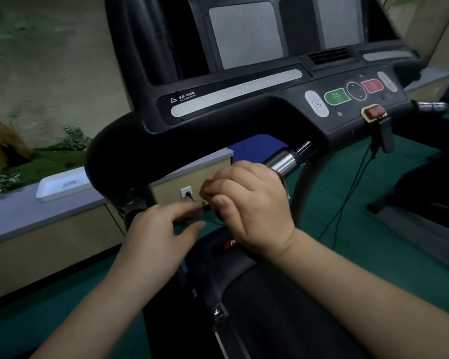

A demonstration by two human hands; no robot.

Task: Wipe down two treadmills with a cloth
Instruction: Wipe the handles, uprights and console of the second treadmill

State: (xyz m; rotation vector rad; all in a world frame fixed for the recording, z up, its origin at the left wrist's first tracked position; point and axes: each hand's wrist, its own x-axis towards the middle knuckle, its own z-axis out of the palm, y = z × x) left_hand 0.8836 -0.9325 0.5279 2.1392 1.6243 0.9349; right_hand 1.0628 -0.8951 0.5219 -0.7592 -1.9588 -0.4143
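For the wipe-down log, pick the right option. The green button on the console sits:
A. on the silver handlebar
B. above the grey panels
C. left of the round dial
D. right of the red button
C: the green button lies just left of the round dial, with the red button on the dial's other side.

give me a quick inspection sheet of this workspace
surface: green floor; pale counter on the left.
job's things: treadmill console and chrome grip in view; no cloth seen.
clutter: white tray on the counter.
hands: right hand curled, pinching something small and dark; left hand open beside it.
cables: black cord hangs from the red safety key; plug in wall socket.
surroundings: plants behind the counter.
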